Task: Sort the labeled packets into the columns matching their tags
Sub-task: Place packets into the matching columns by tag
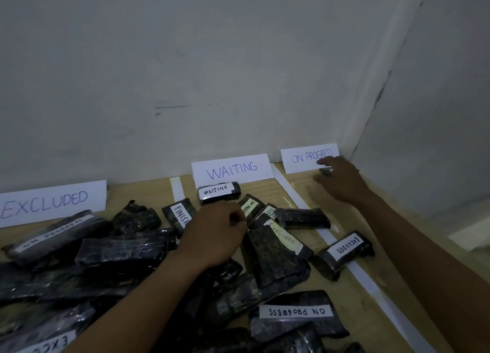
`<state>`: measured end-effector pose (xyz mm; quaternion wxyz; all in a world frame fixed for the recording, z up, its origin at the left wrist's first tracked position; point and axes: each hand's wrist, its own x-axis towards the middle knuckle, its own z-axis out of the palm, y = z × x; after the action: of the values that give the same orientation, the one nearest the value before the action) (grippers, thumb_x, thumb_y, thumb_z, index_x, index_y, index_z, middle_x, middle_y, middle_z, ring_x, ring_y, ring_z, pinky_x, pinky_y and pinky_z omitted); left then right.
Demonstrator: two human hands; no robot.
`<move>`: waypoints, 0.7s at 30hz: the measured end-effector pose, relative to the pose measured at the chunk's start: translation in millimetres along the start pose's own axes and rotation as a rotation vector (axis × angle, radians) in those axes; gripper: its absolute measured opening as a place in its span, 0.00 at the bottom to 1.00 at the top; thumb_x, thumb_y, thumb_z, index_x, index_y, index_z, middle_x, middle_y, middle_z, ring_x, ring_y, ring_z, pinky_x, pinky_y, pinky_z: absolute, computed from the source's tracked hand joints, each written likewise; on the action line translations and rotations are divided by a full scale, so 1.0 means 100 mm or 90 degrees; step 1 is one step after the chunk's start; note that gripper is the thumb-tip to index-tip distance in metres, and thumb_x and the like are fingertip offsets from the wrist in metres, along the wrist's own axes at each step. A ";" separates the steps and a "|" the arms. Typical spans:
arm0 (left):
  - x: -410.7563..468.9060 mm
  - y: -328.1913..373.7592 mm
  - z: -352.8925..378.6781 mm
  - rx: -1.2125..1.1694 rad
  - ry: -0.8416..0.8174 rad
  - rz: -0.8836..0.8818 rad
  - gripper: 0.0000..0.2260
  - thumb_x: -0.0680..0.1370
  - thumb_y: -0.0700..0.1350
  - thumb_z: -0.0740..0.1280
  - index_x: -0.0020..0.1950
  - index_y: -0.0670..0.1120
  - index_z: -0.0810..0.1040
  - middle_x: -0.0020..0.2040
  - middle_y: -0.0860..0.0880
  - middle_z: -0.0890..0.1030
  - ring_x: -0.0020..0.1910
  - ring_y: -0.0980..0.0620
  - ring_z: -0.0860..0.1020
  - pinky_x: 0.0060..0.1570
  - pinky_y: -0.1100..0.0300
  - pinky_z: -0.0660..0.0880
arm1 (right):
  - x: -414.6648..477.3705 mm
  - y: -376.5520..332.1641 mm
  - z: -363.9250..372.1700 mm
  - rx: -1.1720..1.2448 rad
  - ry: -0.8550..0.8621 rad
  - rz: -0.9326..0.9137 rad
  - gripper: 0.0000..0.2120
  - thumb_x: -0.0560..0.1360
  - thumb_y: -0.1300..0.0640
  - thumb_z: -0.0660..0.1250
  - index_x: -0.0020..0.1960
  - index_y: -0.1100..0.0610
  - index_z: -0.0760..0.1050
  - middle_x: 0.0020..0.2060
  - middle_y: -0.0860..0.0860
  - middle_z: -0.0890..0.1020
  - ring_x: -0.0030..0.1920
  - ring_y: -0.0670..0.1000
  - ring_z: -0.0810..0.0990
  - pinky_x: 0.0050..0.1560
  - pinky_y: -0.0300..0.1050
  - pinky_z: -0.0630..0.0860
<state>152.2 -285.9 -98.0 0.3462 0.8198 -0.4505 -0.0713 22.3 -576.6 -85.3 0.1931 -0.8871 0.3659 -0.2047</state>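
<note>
Paper signs stand against the wall: EXCLUDED (53, 201), WAITING (232, 169) and ON PROGRESS (305, 157). One packet tagged WAITING (218, 192) lies just below its sign. My right hand (344, 182) reaches to the foot of the ON PROGRESS sign, and a small dark packet (326, 172), mostly hidden, shows between thumb and fingers. My left hand (217, 233) is curled at the edge of a green-tagged ON PROGRESS packet (250, 205) and pinches it. Beside it lies a packet tagged EXCLUDED (281, 238).
A heap of several black wrapped packets (119, 249) covers the wooden table's left and front. White paper strips (371, 281) (177, 188) divide the columns. Another EXCLUDED packet (344, 249) lies across the right strip. An ON PROGRESS packet (297, 311) sits at the front. Walls close off the back and right.
</note>
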 end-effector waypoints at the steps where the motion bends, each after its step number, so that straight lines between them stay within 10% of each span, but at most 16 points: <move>1: 0.00 0.00 -0.02 0.015 0.007 -0.013 0.03 0.75 0.49 0.67 0.44 0.53 0.81 0.43 0.58 0.79 0.43 0.60 0.75 0.43 0.59 0.75 | -0.06 -0.17 0.00 0.022 -0.014 -0.044 0.17 0.74 0.54 0.71 0.61 0.54 0.76 0.56 0.52 0.79 0.53 0.50 0.77 0.50 0.40 0.70; 5: 0.01 -0.04 -0.11 0.056 0.027 -0.060 0.06 0.75 0.49 0.64 0.42 0.52 0.81 0.41 0.56 0.81 0.42 0.55 0.78 0.42 0.57 0.76 | -0.31 -0.77 0.11 0.117 -0.176 -0.128 0.13 0.71 0.53 0.74 0.55 0.48 0.78 0.46 0.43 0.82 0.45 0.42 0.79 0.43 0.38 0.71; 11: 0.01 -0.06 -0.08 0.051 0.007 -0.095 0.08 0.77 0.50 0.63 0.38 0.53 0.79 0.39 0.56 0.80 0.41 0.54 0.78 0.43 0.55 0.78 | -0.31 -1.12 0.52 -0.034 -0.313 -0.058 0.36 0.63 0.38 0.77 0.64 0.54 0.73 0.56 0.48 0.77 0.53 0.50 0.76 0.47 0.43 0.70; 16: -0.01 -0.05 -0.08 0.041 0.008 -0.093 0.08 0.76 0.50 0.64 0.39 0.53 0.79 0.39 0.56 0.80 0.40 0.54 0.78 0.42 0.55 0.78 | -0.26 -1.18 0.45 0.088 -0.391 0.011 0.21 0.58 0.51 0.83 0.39 0.62 0.77 0.36 0.55 0.80 0.36 0.52 0.76 0.35 0.43 0.70; 21: -0.01 -0.06 -0.09 0.001 0.020 -0.087 0.08 0.75 0.46 0.64 0.38 0.51 0.79 0.38 0.56 0.81 0.41 0.54 0.79 0.43 0.56 0.77 | -0.22 -1.04 0.19 0.383 -0.264 0.097 0.16 0.62 0.68 0.77 0.48 0.64 0.79 0.44 0.58 0.85 0.46 0.55 0.83 0.51 0.50 0.79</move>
<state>159.7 -278.7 -95.2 0.3474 0.8497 -0.3882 -0.0813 77.3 -488.6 -55.0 0.5303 -0.7833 0.3074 -0.1039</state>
